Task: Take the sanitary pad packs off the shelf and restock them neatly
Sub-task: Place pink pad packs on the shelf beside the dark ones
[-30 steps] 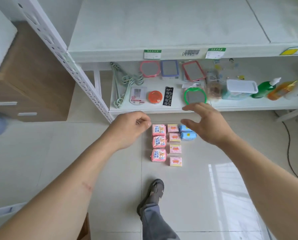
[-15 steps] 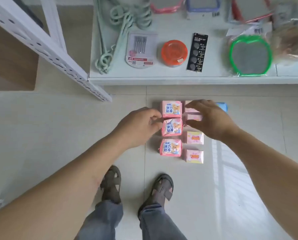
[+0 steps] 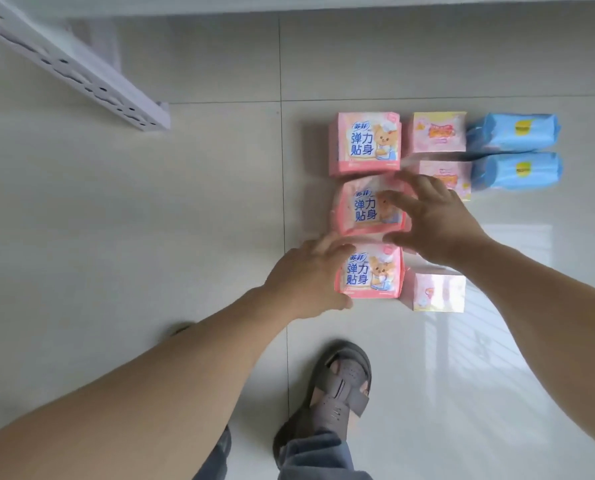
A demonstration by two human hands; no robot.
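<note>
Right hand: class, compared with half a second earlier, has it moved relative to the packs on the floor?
Yes. The right hand has moved left from the small pink packs to above the middle bear pack.

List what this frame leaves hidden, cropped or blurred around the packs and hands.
- Head view: the right hand covers most of the second and third small pink packs.
- The middle bear pack is motion-blurred; whether the right fingers touch it is unclear.
- The left hand hides the near bear pack's left edge; contact unclear.
- The shelf is cut off by the top edge, its contents unseen.
</note>
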